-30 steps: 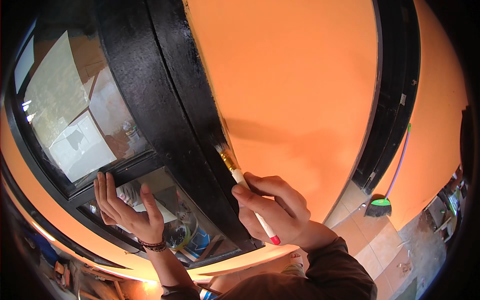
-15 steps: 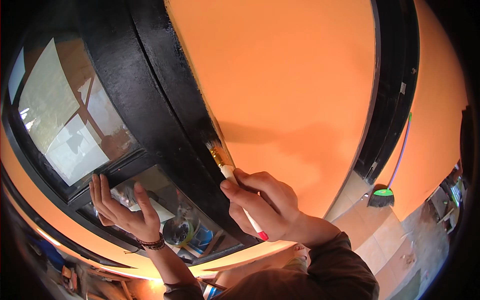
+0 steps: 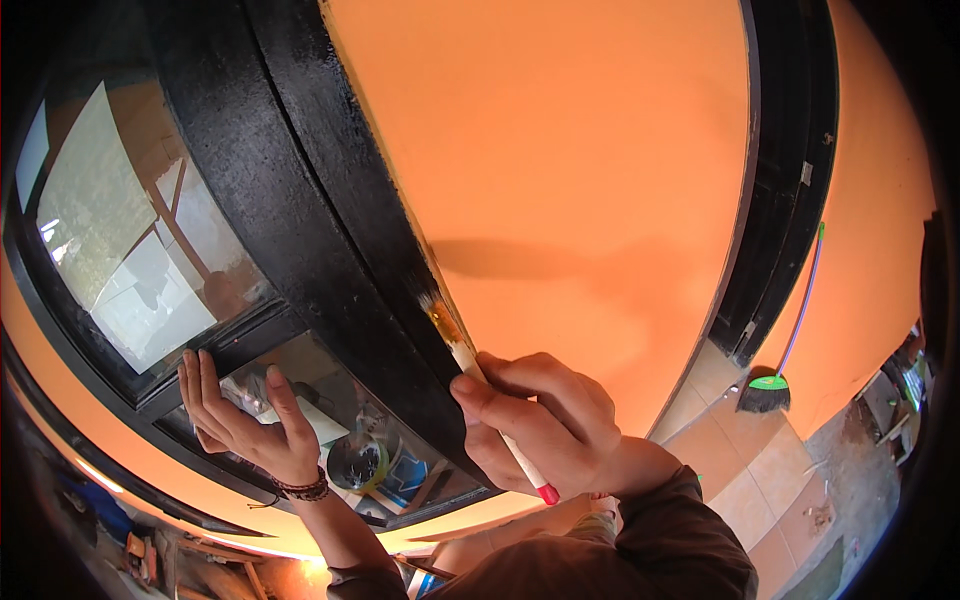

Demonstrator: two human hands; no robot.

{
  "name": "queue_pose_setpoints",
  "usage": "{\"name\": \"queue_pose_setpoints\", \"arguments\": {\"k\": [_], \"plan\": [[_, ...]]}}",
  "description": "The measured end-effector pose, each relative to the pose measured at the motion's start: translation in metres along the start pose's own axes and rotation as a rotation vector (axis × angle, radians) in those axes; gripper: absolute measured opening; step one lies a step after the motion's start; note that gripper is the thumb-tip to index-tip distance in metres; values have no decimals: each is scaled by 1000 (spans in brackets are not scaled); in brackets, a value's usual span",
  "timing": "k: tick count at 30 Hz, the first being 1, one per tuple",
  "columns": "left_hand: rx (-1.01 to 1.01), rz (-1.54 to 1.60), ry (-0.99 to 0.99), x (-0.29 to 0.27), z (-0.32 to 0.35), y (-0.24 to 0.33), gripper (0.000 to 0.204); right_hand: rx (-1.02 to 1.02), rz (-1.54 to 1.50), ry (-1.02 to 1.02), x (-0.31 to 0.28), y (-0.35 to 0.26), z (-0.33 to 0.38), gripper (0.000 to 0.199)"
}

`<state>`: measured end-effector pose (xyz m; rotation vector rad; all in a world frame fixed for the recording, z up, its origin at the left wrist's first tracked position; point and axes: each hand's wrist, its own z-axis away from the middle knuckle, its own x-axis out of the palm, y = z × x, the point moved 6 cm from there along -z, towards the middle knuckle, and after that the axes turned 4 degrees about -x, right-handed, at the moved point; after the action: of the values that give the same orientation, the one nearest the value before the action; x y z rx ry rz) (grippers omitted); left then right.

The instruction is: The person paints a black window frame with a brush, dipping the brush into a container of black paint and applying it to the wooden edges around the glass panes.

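Note:
A paintbrush [image 3: 463,352] with a pale handle, a red end and a gold-coloured ferrule is pinched in my right hand [image 3: 550,420]. Its bristles touch the edge of the black wooden frame [image 3: 330,240], close to where that meets the orange wall [image 3: 570,150]. My left hand [image 3: 255,425] is raised with fingers spread at the crossbar between two glass panes; whether it presses on the bar I cannot tell. A dark bracelet [image 3: 302,487] circles the left wrist. Wet-looking black paint shines on parts of the frame.
Pale sheets [image 3: 150,300] show in the upper glass pane. A round dark container [image 3: 358,462] shows in the lower pane. At the right, a green broom [image 3: 768,392] leans by another black frame [image 3: 765,200], above a tiled floor [image 3: 770,460].
My right hand has moved slightly down and right, drawing the brush tip lower along the frame's edge. My left hand stays in place.

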<state>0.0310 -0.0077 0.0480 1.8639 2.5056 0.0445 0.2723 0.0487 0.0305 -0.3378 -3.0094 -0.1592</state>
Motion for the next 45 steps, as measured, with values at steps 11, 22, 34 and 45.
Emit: {"name": "queue_pose_setpoints", "arguments": {"k": [11, 22, 34, 45], "plan": [[-15, -7, 12, 1, 2, -6, 54, 52, 18, 20, 4, 2, -3, 22], [-19, -35, 13, 2, 2, -12, 61, 50, 61, 51, 4, -1, -5, 22], [-12, -24, 9, 2, 2, -12, 61, 138, 24, 39, 4, -1, 0, 23], [-11, -24, 9, 0, 1, -12, 61, 177, -50, -28, 2, 2, -7, 24]]}}
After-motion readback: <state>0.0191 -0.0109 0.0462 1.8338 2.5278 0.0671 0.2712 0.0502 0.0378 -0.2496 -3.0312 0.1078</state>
